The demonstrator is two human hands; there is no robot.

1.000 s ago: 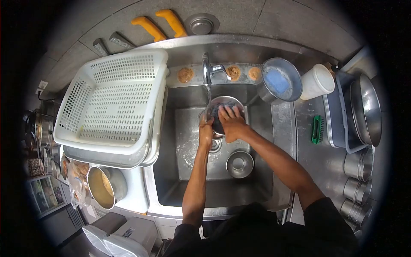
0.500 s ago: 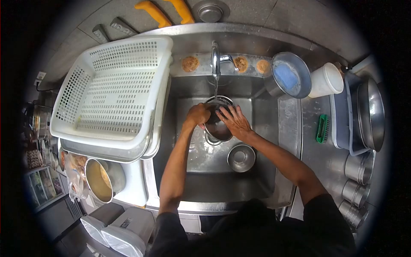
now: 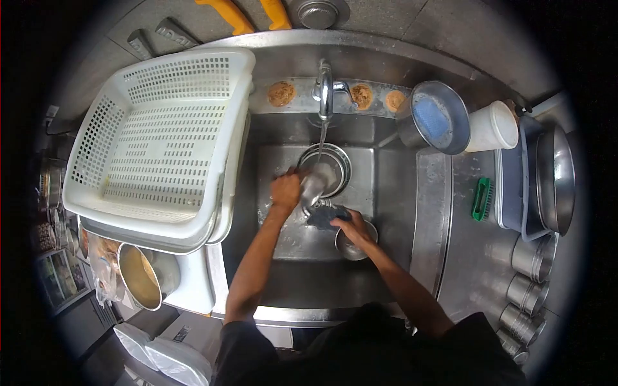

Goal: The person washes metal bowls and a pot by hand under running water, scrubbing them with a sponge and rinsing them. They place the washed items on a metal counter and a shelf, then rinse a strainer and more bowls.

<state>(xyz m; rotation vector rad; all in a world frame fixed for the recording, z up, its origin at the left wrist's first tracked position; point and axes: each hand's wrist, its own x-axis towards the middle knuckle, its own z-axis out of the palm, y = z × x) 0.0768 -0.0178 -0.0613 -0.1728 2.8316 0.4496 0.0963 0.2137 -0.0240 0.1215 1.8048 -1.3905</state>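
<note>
At the middle of a steel sink (image 3: pixel 362 168), working with hands well apart, each closed on something different. Gripping with the left hand (image 3: pixel 285 192) a shiny metal piece (image 3: pixel 313 186), tilted and too blurred to name, at the near left side of a round metal container (image 3: pixel 346 165). Cannot tell whether touching that container or just in front of it. Pinching with the right hand (image 3: pixel 354 228) one end of a dark grey cloth (image 3: pixel 324 218), spread leftward, nearer the body than the container. Just below that hand, partly covered by it, a small metal bowl (image 3: pixel 351 249) on the sink floor. Over the container, a chrome tap (image 3: pixel 326 96), with a thin stream of water (image 3: pixel 323 134) falling into it. To the left, a white perforated basket (image 3: pixel 177 154); to the right, a blue cloth (image 3: pixel 431 121) in a grey bowl (image 3: pixel 459 121), beside a white tub (image 3: pixel 492 128). Farther right on the counter, a green brush (image 3: pixel 481 200).
</note>
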